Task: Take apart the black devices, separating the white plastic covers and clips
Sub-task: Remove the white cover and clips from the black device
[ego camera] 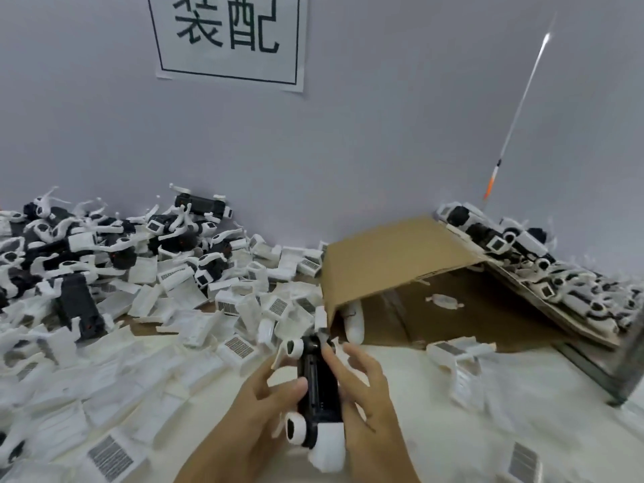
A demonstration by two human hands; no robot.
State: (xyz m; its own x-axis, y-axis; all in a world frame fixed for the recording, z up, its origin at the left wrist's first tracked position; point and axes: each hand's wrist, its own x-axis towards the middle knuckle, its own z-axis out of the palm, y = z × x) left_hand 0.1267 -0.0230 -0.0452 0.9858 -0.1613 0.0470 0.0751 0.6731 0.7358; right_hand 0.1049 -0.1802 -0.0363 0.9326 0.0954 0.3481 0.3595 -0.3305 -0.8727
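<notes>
A black device [317,381] is held between the two hands just above the tabletop [435,444], its long axis running away from the person. It is gripped by the left hand [259,409], whose thumb is laid across its left flank. The right hand [362,385] is rested against the right flank with the palm, its forefinger stretched along the top face and the other fingers spread and lifted, so that nothing is closed in it.

White fittings are still seen on the device: a round clip [292,347] at the far left corner, another round clip [295,428] at the near left corner, and a white end cover [327,447] at the near end. A small white tab at the far end is blurred and cannot be made out.

The step in hand is judged to be the freeing of one of these fittings. The body is best kept steady in the left hand while a clip is levered outward at its hinge, not twisted, since the thin plastic may snap.

Ahead and to the left of the hands, loose white covers [195,305] are heaped; beyond them lie undismantled devices [115,238]. Ahead and to the right, a tipped cardboard box [393,259] is found.
</notes>
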